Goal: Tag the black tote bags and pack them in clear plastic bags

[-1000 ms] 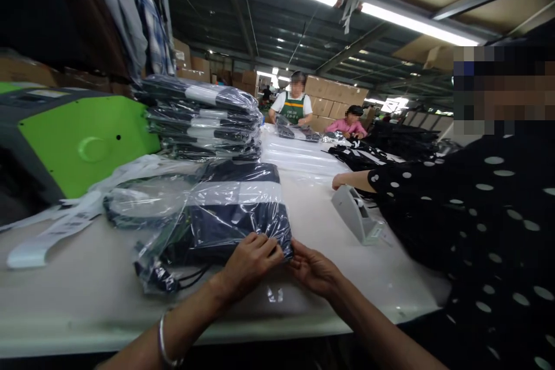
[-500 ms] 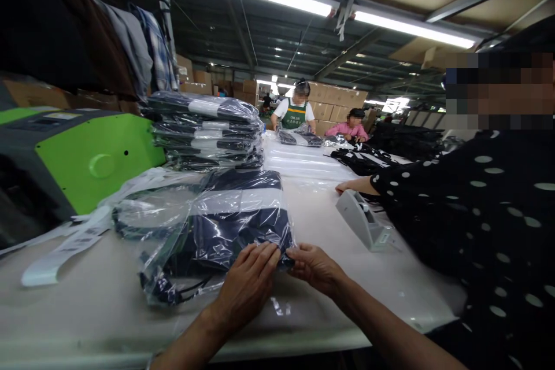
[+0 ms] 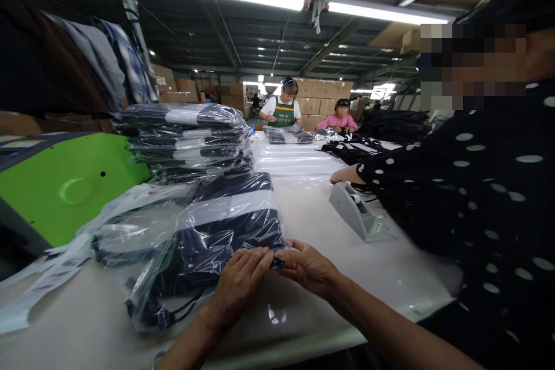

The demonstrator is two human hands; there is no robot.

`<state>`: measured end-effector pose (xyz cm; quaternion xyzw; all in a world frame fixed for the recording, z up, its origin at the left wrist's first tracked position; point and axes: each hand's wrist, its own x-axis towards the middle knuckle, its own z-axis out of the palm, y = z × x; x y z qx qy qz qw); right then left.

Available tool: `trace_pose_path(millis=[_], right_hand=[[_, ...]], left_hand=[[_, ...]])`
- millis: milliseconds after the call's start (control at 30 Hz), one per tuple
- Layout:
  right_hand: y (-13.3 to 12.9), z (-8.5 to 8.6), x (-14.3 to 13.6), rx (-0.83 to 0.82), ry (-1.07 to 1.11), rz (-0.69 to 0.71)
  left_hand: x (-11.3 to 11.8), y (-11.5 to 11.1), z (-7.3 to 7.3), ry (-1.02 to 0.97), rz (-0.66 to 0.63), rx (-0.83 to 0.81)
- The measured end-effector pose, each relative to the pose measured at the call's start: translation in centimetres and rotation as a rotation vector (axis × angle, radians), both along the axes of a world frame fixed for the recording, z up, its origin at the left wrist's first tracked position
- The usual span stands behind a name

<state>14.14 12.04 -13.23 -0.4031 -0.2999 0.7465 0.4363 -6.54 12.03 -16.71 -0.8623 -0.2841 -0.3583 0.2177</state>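
A dark navy folded item (image 3: 229, 237) lies on the table inside a clear plastic bag (image 3: 151, 286). A pale band crosses it, and dark cords bunch at its left end. My left hand (image 3: 243, 277) rests on the near right edge of the bag, its fingers pressed together and curled over the plastic. Beside it, my right hand (image 3: 306, 266) pinches the bag's near right corner between thumb and fingers. The fingertips of both hands almost meet at that corner. What lies under the left fingers is hidden.
Several bagged dark items are stacked (image 3: 186, 141) behind the bag. A green machine (image 3: 73, 191) and printed label strips (image 3: 56, 277) are on the left. A grey tape dispenser (image 3: 358, 214) stands to the right, near a co-worker's arm (image 3: 347, 174). Two people work at the far end.
The view has shifted, so most things sit further left in the picture. My hands remain at the bag's near right corner, and my right fingers still pinch it.
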Motion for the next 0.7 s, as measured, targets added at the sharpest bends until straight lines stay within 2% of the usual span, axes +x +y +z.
trace_pose_path(millis=[167,333,433,500,533,567,633,700], right_hand=[[0.4,-1.0,-0.3,-0.07,0.031,-0.118],[0.2,-1.8,-0.9,-0.1,0.098,-0.116],[0.1,-1.6,0.2,-0.05,0.058,-0.052],[0.6,-0.8,3.0,0.065,-0.118,-0.025],[1.1,-0.2,5.2,0.154,-0.265,-0.06],[1.7,0.5,7.8,0.255,-0.441,-0.131],[3.2,2.0,13.8,0.423,-0.82,-0.363],[4.6,3.4,19.7,0.417,-1.123,-0.541]], left_hand=[[0.6,0.5,-1.0,0.013,0.044,0.044],[-0.2,0.7,-1.4,0.036,0.005,-0.001],[-0.7,0.8,-1.2,0.008,-0.011,-0.047],[-0.7,0.9,-1.1,-0.023,-0.016,-0.034],[-0.7,0.9,-1.2,-0.033,-0.021,-0.026],[-0.7,0.9,-1.3,-0.039,-0.025,-0.02],[-0.5,0.9,-1.7,-0.059,-0.028,-0.031],[-0.3,0.9,-2.3,-0.106,-0.034,-0.067]])
